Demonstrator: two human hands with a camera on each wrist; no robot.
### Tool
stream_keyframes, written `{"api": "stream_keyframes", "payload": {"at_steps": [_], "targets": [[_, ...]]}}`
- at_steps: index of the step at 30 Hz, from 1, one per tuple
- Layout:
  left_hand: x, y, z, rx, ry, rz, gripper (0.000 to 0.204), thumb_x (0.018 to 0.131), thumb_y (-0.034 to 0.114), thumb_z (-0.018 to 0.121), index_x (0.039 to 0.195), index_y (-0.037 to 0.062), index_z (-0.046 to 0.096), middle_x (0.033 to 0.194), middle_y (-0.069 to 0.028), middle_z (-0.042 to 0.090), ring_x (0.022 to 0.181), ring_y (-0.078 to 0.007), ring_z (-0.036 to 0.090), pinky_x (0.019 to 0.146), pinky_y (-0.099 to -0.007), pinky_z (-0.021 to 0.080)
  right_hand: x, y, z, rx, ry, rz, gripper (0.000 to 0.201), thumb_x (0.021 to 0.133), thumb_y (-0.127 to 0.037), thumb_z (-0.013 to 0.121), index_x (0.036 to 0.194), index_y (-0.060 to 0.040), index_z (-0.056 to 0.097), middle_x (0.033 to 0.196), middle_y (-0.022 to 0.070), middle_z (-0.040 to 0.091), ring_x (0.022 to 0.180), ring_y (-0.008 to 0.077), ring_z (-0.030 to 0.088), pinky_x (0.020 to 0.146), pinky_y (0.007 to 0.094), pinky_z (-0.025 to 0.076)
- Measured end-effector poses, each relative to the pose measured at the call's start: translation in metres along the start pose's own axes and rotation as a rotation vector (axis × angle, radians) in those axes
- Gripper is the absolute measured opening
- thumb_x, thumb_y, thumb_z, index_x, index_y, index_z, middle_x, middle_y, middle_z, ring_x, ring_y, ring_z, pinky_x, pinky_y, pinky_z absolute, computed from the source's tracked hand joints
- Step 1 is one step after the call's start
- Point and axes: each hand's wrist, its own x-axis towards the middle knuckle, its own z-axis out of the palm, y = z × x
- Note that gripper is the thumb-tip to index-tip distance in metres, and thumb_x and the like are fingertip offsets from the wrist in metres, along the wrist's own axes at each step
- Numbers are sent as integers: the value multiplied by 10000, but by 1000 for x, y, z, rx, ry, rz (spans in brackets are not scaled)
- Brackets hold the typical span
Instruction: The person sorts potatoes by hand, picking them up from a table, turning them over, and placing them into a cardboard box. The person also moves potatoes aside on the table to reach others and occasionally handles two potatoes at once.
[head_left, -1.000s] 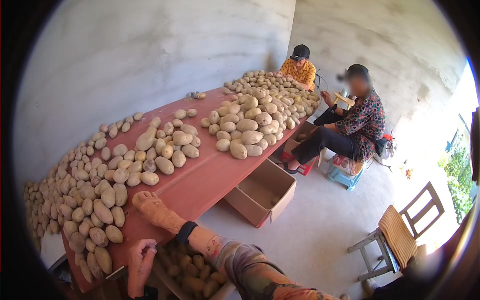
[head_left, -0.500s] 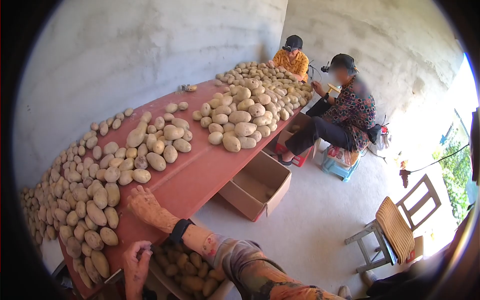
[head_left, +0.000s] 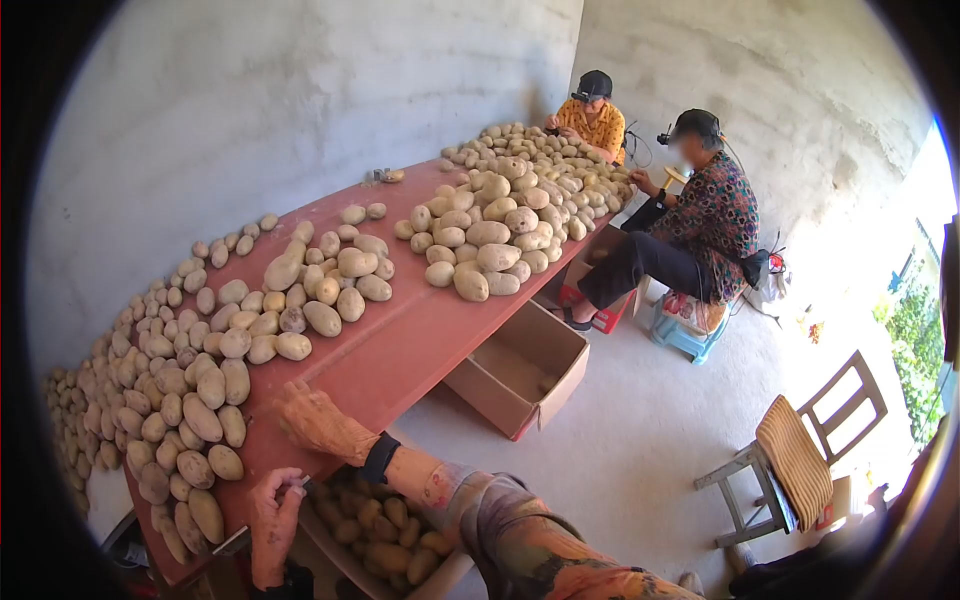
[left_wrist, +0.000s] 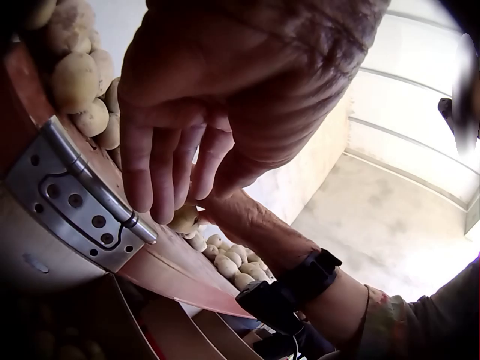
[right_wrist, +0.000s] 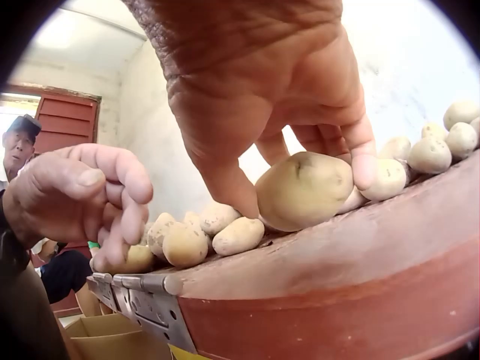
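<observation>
My right hand [head_left: 318,424] is low over the red table [head_left: 400,340], near its front edge. In the right wrist view, thumb and fingers grip a pale yellow-brown potato [right_wrist: 304,195] from both sides, close to the tabletop. The head view hides this potato beneath the hand. My left hand [head_left: 272,520] hangs by the table's near corner, fingers loosely bent and nothing visible held in the left wrist view. To the left of both hands spreads a broad heap of potatoes [head_left: 160,400].
A carton of potatoes [head_left: 385,540] sits below my right forearm, and another cardboard box [head_left: 520,375] lies beyond it. More potatoes [head_left: 500,225] are piled farther along the table. Two people [head_left: 600,125] sit at the far end. A wooden chair [head_left: 795,460] stands at right.
My right hand has drawn slightly back toward the table's near edge. My left hand stays by the corner, its fingers a little looser. The head view has shifted slightly.
</observation>
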Motion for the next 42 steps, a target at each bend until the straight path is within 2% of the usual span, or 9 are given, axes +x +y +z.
{"api": "stream_keyframes", "payload": {"at_steps": [3,12,18,27,33,35,36,39,42], "targets": [[1,-6,-2,-29,29,14,226,844,38,574,1042,-53,634,847,-96,647,783,-154,619,721,-284,511,11,-10,-48,152,-266,120,289,826,-177,631,1077,-37,598,1089,206,579,1047,385,582,829,464,530],[4,12,2,79,43,23,215,848,27,570,1039,-52,631,847,-103,641,773,-154,615,710,-286,507,-5,0,-82,88,-311,168,277,834,-194,625,1047,-43,532,1088,192,581,1044,395,582,831,494,526],[13,-3,19,18,11,95,204,846,23,572,1027,-48,633,828,-89,634,754,-144,602,698,-280,498,-34,11,-77,-33,-334,124,399,811,-113,628,1196,-62,536,1071,172,590,1041,353,596,823,449,534],[21,-9,24,-30,29,67,194,852,17,562,1021,-46,634,816,-80,626,750,-129,583,692,-274,489,-34,11,-88,83,-405,171,502,784,-118,656,1243,-32,472,1090,222,569,1029,419,586,857,487,511],[24,-5,13,139,79,92,179,864,52,556,990,-31,653,844,-118,662,790,-184,637,715,-300,505,-16,-31,-160,276,-840,253,469,793,-131,641,1226,-50,479,1064,228,618,946,437,621,801,492,520],[17,-18,6,192,88,124,185,875,79,562,998,-20,659,875,-144,676,806,-221,661,724,-314,516,-32,-22,-145,300,-804,124,432,821,-182,663,1207,-57,513,1114,218,619,999,431,613,813,499,515],[17,-14,3,190,86,127,190,884,98,570,1008,-13,661,895,-159,682,816,-243,672,729,-322,523,-50,-4,-122,386,-605,-4,413,848,-246,675,1190,-56,544,1112,206,625,1021,420,609,827,505,509],[15,-8,-2,219,124,67,219,902,141,608,1057,-7,656,897,-116,684,809,-194,667,726,-307,524,-33,-4,-145,320,-761,142,408,852,-247,681,1196,-60,566,1072,184,653,1036,410,608,869,490,497],[14,-4,-3,261,138,10,237,896,120,615,1087,-14,658,905,-87,691,817,-147,661,736,-288,517,-47,9,-139,314,-654,56,337,835,-197,687,1124,-45,606,1030,197,670,1011,400,623,850,490,504]]}}
